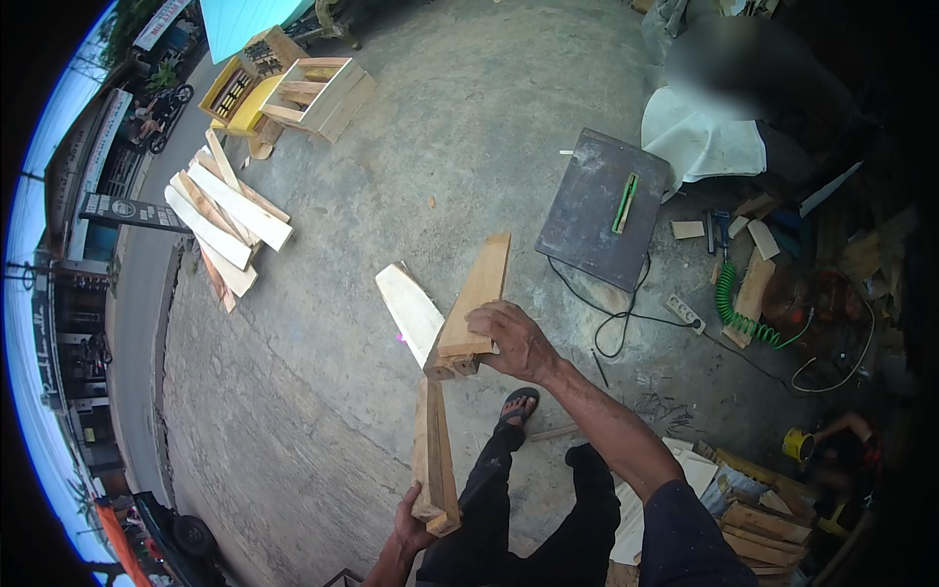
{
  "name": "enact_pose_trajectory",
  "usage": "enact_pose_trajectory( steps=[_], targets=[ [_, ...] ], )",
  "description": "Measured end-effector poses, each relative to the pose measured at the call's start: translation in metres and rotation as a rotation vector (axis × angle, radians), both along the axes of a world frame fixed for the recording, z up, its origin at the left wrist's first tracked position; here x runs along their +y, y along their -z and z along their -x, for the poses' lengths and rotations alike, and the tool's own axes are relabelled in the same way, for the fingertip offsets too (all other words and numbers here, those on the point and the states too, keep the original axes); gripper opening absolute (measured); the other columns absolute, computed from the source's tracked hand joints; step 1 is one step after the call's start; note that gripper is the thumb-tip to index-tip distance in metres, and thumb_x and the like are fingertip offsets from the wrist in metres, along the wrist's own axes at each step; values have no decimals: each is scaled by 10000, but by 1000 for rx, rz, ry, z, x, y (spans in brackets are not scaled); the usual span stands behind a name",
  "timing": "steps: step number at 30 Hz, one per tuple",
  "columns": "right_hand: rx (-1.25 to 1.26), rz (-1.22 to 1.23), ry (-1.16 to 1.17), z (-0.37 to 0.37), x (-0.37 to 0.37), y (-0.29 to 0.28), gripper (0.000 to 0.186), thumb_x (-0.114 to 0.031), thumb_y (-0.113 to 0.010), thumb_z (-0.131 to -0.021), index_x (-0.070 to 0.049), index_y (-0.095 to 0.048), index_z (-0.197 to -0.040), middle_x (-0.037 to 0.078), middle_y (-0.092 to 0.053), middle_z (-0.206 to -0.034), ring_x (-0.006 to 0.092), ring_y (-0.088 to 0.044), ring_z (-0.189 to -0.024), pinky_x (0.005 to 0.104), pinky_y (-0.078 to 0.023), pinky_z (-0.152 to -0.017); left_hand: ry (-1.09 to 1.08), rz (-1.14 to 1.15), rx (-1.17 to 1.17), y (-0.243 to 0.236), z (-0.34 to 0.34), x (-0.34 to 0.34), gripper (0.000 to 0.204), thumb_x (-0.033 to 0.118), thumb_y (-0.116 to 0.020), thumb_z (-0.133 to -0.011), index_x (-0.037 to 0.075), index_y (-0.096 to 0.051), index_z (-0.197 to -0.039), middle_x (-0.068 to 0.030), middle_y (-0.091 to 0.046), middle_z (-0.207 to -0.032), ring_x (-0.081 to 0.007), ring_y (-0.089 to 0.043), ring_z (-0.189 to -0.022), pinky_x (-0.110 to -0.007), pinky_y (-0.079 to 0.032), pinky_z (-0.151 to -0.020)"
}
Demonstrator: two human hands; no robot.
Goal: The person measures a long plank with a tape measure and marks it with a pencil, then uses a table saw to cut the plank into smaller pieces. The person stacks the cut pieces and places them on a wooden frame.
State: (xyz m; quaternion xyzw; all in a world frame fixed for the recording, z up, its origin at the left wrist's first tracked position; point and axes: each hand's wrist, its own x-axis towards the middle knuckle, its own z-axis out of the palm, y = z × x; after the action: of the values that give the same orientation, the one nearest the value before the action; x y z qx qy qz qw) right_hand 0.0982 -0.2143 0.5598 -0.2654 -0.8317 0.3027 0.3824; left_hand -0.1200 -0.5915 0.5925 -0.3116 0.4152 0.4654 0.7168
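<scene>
My right hand [518,342] is closed around the lower end of a tapered tan wooden board [479,293], fingers over its face. At that end are short wood blocks [453,367]. Nearer to me, my left hand [411,523] grips the near end of a narrow wooden piece [431,455], whose far tip reaches up to the blocks; I cannot tell if they are joined. Beside the tan board, to its left, is a pale tapered board [411,308]. Whether it lies on the floor or is attached to the blocks is unclear.
A dark table saw [602,210] with a green-edged slot stands ahead right, its cable running to a power strip [685,311]. A nail gun [719,230] with a coiled green hose lies farther right. Pale boards [230,210] and a wooden crate [318,98] are at left; a person [753,68] sits far right.
</scene>
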Motion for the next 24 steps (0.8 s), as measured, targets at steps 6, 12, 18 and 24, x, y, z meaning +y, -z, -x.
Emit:
enact_pose_trajectory(
  steps=[6,12,18,24],
  targets=[
    [-1122,872,53,-53,-92,130,415,-136,-614,-916,-45,-579,-1320,210,-596,-1354,376,-592,-1274,490,-514,-1026,-141,78,141,11,49,-6,709,601,-440,-1028,29,-459,-1446,-210,-586,-1169,-417,-613,-1056,-626,-504,-922],
    [-1324,1120,-78,-179,-269,133,441,-314,-709,-851,-98,-684,-1235,183,-710,-1228,373,-667,-1166,474,-520,-1001,26,154,295,32,53,7,656,519,-496,-1033,26,-429,-1461,-194,-575,-1157,-396,-616,-1047,-602,-523,-913],
    [-971,1511,419,-231,-387,93,410,-279,-756,-866,-45,-690,-1196,120,-781,-934,226,-771,-846,356,-592,-786,316,47,461,60,62,95,663,379,-612,-996,60,-365,-1522,-139,-581,-1183,-315,-629,-1064,-524,-569,-861],
    [-454,1723,788,-179,-365,34,406,-218,-715,-919,-16,-661,-1266,127,-777,-956,186,-754,-809,318,-572,-752,616,-106,890,95,61,233,880,304,-715,-918,93,-267,-1645,-196,-584,-1422,-263,-642,-1142,-377,-537,-943]
  ],
)
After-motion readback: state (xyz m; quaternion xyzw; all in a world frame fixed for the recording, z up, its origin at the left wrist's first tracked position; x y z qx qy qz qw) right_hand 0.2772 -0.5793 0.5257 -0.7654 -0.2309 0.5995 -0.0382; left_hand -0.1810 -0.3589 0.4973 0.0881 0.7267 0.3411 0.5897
